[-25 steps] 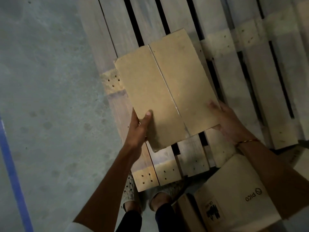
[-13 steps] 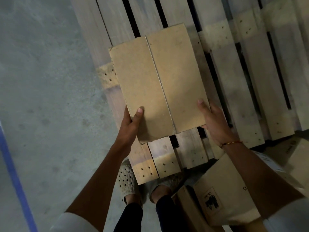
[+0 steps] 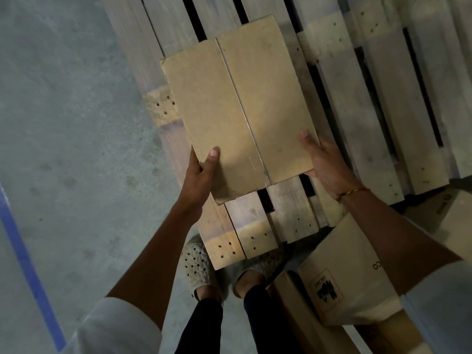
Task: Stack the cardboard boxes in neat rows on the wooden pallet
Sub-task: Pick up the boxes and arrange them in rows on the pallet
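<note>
The cardboard box (image 3: 240, 108) is held over the near-left corner region of the wooden pallet (image 3: 357, 103), top face to the camera, its centre seam showing. Whether its underside already touches the slats cannot be told from this view.

The left hand (image 3: 200, 172) grips the near-left corner, thumb laid on the top face and fingers wrapped under the edge. The right hand (image 3: 324, 162) grips the near-right corner the same way, thumb on top, fingers hidden beneath. Both hands sit at the near end; the bulk of the box lies ahead of them, away from the person.

The long axis of the box runs from the near end, by the hands, to the far end, leaning slightly leftward as it goes away. That lean closely matches the run of the pallet slats, so the box points along the boards, not across them. Neither hand is clearly nearer the load; the hold is shared.

Judgement: the coming move is a lowering and squaring against the pallet's left edge.

Further boxes (image 3: 352, 277) wait on the concrete floor (image 3: 76, 149) at the person's right.
</note>
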`<state>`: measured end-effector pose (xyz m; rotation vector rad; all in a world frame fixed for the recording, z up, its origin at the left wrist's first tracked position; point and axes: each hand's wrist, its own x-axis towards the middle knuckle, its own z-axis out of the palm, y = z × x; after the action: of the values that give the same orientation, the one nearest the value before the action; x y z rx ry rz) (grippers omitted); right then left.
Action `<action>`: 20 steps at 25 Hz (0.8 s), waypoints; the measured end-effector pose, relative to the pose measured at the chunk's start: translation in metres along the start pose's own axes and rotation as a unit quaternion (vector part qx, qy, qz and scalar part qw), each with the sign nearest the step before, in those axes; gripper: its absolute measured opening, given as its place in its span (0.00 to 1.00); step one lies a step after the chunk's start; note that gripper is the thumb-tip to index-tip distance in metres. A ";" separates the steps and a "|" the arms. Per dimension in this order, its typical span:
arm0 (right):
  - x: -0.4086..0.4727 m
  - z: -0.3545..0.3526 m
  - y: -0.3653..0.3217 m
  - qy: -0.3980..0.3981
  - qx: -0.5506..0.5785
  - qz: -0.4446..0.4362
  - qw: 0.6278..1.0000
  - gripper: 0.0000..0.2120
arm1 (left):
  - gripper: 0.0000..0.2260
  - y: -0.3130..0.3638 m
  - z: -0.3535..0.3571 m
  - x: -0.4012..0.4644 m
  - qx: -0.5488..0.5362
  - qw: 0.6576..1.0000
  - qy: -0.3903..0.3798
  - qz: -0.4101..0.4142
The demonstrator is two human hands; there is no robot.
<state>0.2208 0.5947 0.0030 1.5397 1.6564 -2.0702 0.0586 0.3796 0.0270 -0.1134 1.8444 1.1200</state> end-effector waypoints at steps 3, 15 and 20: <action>-0.001 -0.001 -0.003 -0.009 0.013 0.001 1.000 0.22 | 0.27 0.001 0.001 0.000 -0.001 1.000 -0.002 0.001; -0.008 0.006 0.000 0.071 -0.033 -0.019 0.997 0.24 | 0.27 0.027 -0.001 -0.006 0.102 0.989 0.098 -0.032; -0.060 -0.006 0.002 0.121 -0.053 0.002 0.991 0.20 | 0.26 0.063 0.003 -0.035 0.262 0.957 0.121 0.042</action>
<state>0.2553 0.5694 0.0453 1.8148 1.8049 -1.8211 0.0484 0.4055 0.0938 0.1436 2.3260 0.6591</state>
